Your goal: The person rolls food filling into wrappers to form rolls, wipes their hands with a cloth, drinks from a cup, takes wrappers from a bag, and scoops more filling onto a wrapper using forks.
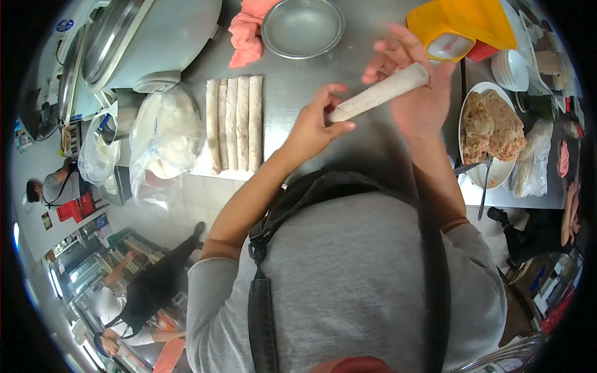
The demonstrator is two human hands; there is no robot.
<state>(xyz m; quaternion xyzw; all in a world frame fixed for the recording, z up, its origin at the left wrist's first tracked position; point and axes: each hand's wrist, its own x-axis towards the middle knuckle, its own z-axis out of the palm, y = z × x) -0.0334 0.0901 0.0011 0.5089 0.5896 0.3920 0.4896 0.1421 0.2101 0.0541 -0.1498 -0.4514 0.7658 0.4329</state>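
A pale, floury roll (pixel 379 93) is held at a slant above the steel table. My left hand (pixel 317 121) pinches its lower left end between thumb and fingers. At its upper right end is my right hand (pixel 420 93), slightly blurred, with the fingers spread and the roll lying across the palm side. Several similar rolls (pixel 235 124) lie side by side on a white board to the left of my left hand. To the right of my right hand, an oval white plate (pixel 491 180) carries a mound of minced filling (pixel 494 127) with utensils in it.
A metal bowl (pixel 303 28) and pink cloth (pixel 247 37) sit at the back. A yellow scale (pixel 457 31) and stacked white bowls (pixel 510 69) stand back right. Plastic bags (pixel 165 133) and a large lidded container (pixel 155 43) are at left. Other people stand beyond the table.
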